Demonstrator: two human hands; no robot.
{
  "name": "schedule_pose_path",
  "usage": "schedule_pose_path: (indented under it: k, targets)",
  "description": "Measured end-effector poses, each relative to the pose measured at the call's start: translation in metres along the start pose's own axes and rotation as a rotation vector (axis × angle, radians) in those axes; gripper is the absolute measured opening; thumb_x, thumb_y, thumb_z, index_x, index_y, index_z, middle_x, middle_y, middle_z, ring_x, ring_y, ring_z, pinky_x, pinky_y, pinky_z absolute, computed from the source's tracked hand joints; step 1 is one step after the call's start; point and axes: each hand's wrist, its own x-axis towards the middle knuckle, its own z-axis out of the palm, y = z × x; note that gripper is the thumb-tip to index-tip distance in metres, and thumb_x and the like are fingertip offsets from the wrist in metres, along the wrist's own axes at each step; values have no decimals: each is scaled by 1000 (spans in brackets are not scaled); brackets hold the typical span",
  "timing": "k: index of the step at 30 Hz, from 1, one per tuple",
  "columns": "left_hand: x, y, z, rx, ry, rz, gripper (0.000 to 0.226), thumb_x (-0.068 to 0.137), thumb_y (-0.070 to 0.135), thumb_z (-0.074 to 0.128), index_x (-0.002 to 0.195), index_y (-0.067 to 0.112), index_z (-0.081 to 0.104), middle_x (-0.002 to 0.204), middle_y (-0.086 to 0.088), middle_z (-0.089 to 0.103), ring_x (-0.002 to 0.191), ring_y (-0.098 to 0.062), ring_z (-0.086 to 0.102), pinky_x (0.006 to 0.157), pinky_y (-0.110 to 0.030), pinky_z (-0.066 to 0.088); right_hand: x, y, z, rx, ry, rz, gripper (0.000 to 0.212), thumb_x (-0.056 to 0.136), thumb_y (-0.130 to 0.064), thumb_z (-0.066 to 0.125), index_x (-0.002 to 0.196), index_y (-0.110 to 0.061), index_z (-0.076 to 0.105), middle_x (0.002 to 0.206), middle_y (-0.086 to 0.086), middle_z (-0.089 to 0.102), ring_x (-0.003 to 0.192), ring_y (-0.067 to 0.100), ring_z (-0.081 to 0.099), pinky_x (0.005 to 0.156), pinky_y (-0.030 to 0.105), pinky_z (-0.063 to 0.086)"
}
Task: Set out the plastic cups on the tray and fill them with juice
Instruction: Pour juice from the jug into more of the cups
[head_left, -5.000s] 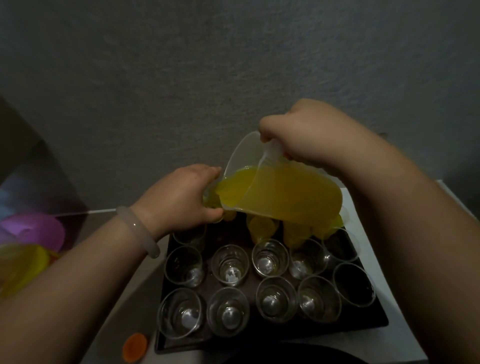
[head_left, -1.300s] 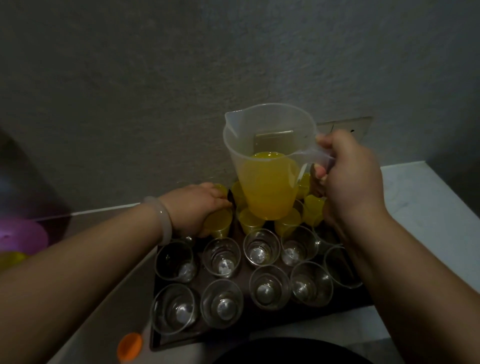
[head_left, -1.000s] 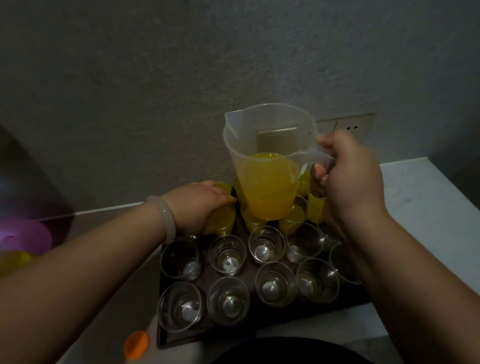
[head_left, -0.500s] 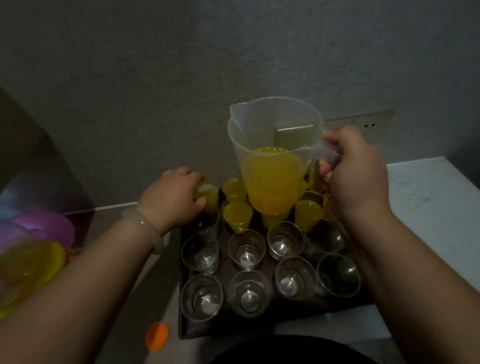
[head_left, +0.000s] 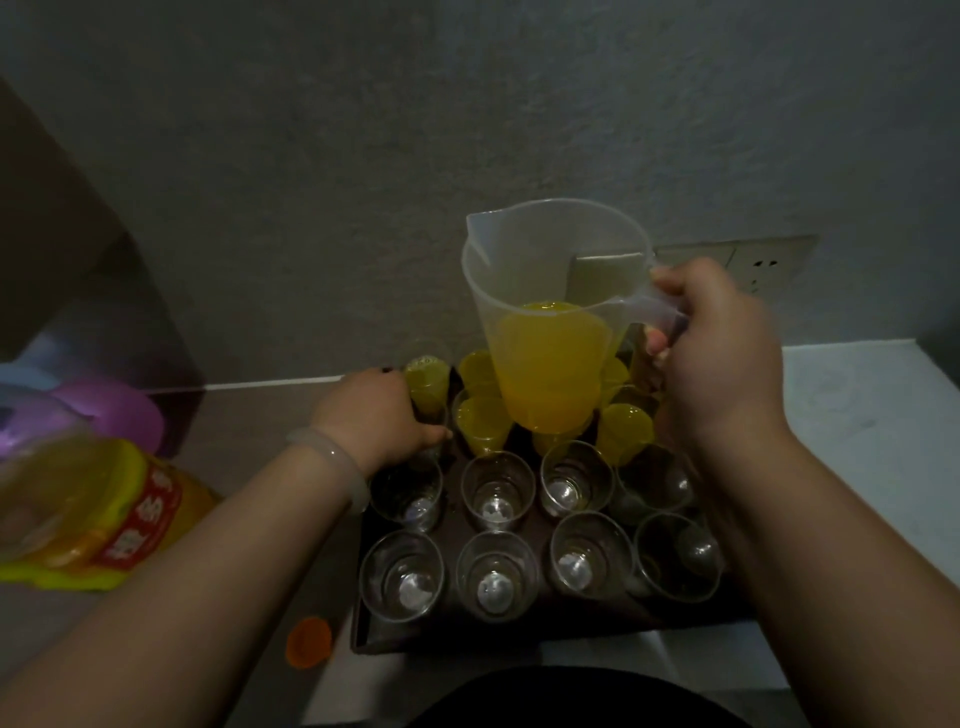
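Note:
A dark tray (head_left: 366, 631) holds rows of clear plastic cups. The two front rows, such as one empty cup (head_left: 496, 574), hold no juice. Several cups at the back, such as one filled cup (head_left: 483, 423), hold yellow juice. My right hand (head_left: 722, 358) grips the handle of a translucent jug (head_left: 550, 358), which hangs upright over the back rows, about half full of juice. My left hand (head_left: 376, 415) curls round a cup (head_left: 434, 415) at the tray's far left; my fingers hide most of that cup.
A large juice bottle (head_left: 104, 512) with a yellow and red label lies at the left. Its orange cap (head_left: 308, 642) sits by the tray's front left corner. A purple bowl (head_left: 117, 410) is behind the bottle. A wall socket (head_left: 753, 265) and white counter (head_left: 862, 415) lie to the right.
The jug went from tilted and pouring to upright. My left hand left the cup it steadied and moved left to the cup at the tray's far left.

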Motion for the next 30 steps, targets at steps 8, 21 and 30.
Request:
schedule_pose_path:
  k: [8,21,30]
  targets:
    - [-4,8,-5,-1,-27,-72,49,77,54,68,105,14,64,105,-7,66,95,-23,62,68,-28,44,11,-2,-5,-8,-39,-16,37,82,-26,54,46,-17,58,42,-7,45,40,8,37,42,24,27]
    - [-6,-6,-12,-13,72,36,45,72,54,68,99,17,65,100,-9,66,92,-26,62,67,-28,43,3,1,11,40,-94,-13,44,90,-21,51,45,-19,55,42,-7,43,39,7,38,40,19,28]
    - [-22,-20,-35,-129,206,135,61,70,53,70,113,11,59,110,-10,56,106,-26,54,80,-29,41,-8,-4,26,61,-79,2,30,72,-33,52,44,-21,51,44,-4,40,40,10,35,43,24,26]
